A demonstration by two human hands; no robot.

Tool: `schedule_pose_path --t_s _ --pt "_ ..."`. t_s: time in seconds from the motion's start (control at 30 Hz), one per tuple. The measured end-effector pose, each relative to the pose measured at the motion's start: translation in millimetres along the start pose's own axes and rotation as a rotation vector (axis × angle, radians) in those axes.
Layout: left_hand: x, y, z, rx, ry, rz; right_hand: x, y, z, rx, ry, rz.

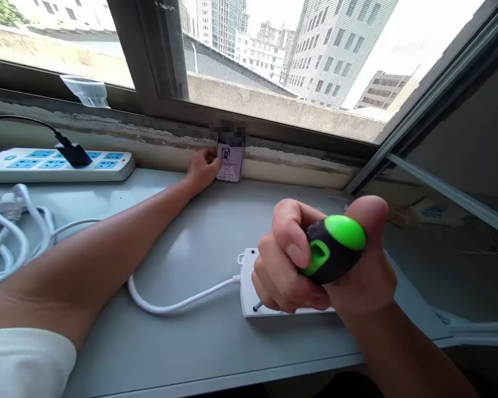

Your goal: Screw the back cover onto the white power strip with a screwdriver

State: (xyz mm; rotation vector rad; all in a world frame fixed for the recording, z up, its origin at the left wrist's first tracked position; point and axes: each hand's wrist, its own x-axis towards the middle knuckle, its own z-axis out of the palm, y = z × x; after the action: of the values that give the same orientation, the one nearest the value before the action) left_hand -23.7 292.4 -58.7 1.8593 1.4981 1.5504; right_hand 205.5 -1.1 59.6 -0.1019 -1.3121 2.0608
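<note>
My right hand (290, 260) is wrapped round a black and green screwdriver (336, 249). The screwdriver's thin metal shaft points down to a screw hole near the left end of a white power strip (249, 287), whose right part is hidden behind the hand. Farther off, my left hand (204, 168) pinches the left edge of a small card (229, 163) with a portrait photo, held upright against the wall below the window.
Another white power strip (58, 166) with blue sockets and a black plug (74, 153) lies at the back left. A coiled white cable (20, 237) is at the left. A clear plastic cup (86, 91) rests on the window ledge. A metal frame (456, 193) borders the right.
</note>
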Motion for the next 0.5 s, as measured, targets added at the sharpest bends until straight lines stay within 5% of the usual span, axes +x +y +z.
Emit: schedule_pose_path --t_s 0.5 --pt "-0.6 2.3 2.4 -0.013 0.000 0.010 1.5 -2.3 0.3 -0.002 -0.032 -0.025"
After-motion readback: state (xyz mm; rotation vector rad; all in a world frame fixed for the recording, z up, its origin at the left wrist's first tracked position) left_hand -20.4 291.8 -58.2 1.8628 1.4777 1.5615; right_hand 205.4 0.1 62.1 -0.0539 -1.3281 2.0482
